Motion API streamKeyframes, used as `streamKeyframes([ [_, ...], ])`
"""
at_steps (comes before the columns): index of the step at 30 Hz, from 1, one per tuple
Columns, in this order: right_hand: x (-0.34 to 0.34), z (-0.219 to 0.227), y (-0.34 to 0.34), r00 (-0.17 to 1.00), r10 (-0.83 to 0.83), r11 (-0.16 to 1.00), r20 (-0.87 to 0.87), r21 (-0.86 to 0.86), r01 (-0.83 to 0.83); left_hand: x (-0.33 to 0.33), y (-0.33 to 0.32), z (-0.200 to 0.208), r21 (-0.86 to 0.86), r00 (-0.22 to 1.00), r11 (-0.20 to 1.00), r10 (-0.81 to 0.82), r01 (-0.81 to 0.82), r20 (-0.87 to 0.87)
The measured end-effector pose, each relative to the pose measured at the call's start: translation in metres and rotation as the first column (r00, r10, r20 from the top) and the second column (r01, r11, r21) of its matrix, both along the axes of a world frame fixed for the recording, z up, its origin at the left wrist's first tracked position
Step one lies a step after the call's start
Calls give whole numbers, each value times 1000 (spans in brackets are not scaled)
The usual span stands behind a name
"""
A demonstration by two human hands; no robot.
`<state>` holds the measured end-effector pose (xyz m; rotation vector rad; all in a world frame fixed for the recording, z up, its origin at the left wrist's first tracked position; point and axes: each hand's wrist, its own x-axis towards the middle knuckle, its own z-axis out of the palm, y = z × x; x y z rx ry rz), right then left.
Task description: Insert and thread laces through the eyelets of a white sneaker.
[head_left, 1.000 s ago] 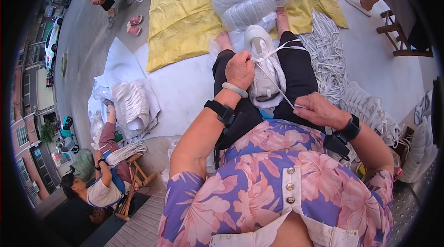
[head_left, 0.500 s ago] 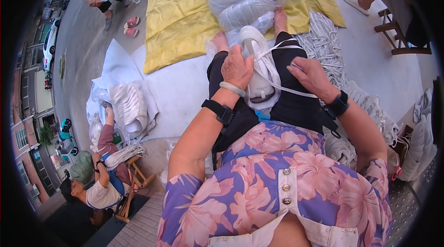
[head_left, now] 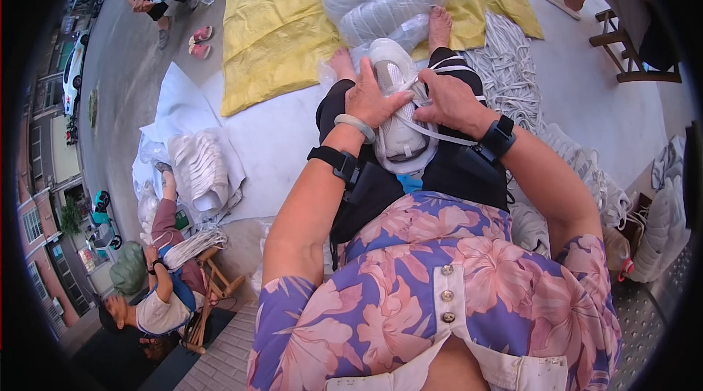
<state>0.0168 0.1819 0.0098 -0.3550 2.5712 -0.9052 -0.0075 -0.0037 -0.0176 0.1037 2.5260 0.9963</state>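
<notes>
Shoe: the white shoe (head_left: 403,143) lies between the thighs, toe pointing away; I'd say it could roll or slide if the knees part.
Left grip: the left hand (head_left: 372,100) lies along the shoe's near-toe left side, thumb and forefinger spread wide; lower fingers hidden, so I can't tell how firmly it holds.
Right grip: the right hand (head_left: 455,104) is curled at the laces, fingertips bunched; whether they pinch one, I can't make out.
Loose lace: the white lace (head_left: 445,136) trails toward the right wristband (head_left: 499,136); it might snag there as that arm moves.
Crossed fingers: both hands crowd the same opening, so a lace might twist or slip.
Lace pile: the tangled laces (head_left: 505,76) lie beside the right leg; a trailing end could catch there.
</notes>
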Motion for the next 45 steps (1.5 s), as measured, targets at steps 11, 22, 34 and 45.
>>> streamKeyframes([
  [11, 19, -10, -4, 932, 65, 998, -355, 6, -68, 17, 14, -6, -61, 937, 997, -57, 38, -345],
  [22, 10, -13, -4, 937, 203, 977, -283, 122, -175, 13, 2, -11, -103, 841, 966, -256, 236, -477],
  [34, -31, -26, 9, 960, 279, 938, 36, -222, -264, 11, 12, 10, -577, 358, 728, -685, 371, -634],
  [45, -8, -48, 12, 997, 36, 952, -73, -302, -56, 4, 28, -14, -711, 160, 565, -816, 418, -555],
])
